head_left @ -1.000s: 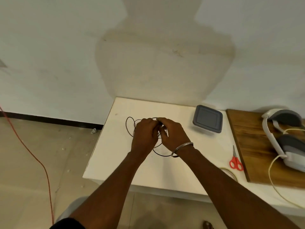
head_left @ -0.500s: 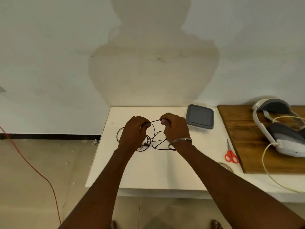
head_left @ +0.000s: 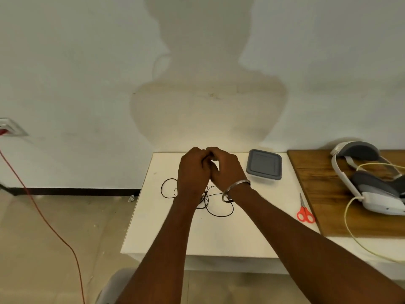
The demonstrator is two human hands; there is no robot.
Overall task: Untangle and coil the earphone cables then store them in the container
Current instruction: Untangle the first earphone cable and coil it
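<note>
A thin black earphone cable (head_left: 219, 212) lies in loose tangled loops on the white table (head_left: 219, 238), partly hidden under my wrists. My left hand (head_left: 192, 172) and my right hand (head_left: 228, 170) are pressed together above the loops, fingers closed at their meeting point. The cable rises into that grip, but the pinched part is hidden by my fingers. A metal bangle circles my right wrist. The grey-lidded container (head_left: 264, 164) sits shut on the table just right of my right hand.
Red-handled scissors (head_left: 305, 210) lie near the table's right side. A wooden board (head_left: 341, 194) beside it carries a white and grey headset (head_left: 370, 183) with a yellowish cord. An orange cable (head_left: 43, 216) runs across the floor at left.
My hands were apart with a stretch of cable taut between them; now they have come together, fingers touching. The view has tilted up, so the table sits lower in frame.
</note>
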